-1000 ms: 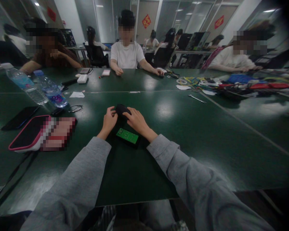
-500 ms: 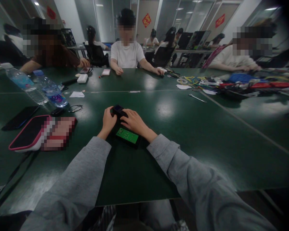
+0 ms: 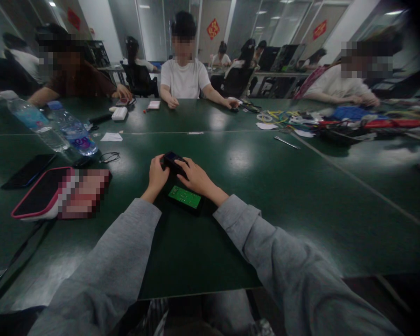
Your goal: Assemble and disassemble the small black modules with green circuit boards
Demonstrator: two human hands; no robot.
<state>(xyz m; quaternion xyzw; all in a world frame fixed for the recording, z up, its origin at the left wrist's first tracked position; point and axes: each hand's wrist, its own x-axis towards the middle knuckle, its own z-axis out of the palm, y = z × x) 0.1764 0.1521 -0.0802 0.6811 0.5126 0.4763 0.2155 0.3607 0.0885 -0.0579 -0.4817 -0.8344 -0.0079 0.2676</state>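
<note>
A black device (image 3: 171, 158) with a small dark screen lies between my hands on the green table (image 3: 203, 242). My left hand (image 3: 157, 173) grips its left end, fingers curled round the edge. From the right, my right hand (image 3: 195, 176) rests on the device, its fingers bent over the top and side. Just below, nearer to me, a green circuit board (image 3: 185, 196) sits in a black casing, close under my right hand. Whether the device and the casing touch is hidden.
Left stand bottles (image 3: 75, 130), a pink-rimmed phone (image 3: 44, 191), a red item (image 3: 86, 193) and a dark phone (image 3: 30, 171). A wrench (image 3: 287, 143) and tangled cables (image 3: 283, 116) lie right. Across the table sits a person in white (image 3: 184, 79).
My right hand's fingers have shifted and lifted slightly on the black device, showing more of its top. My left hand has barely moved.
</note>
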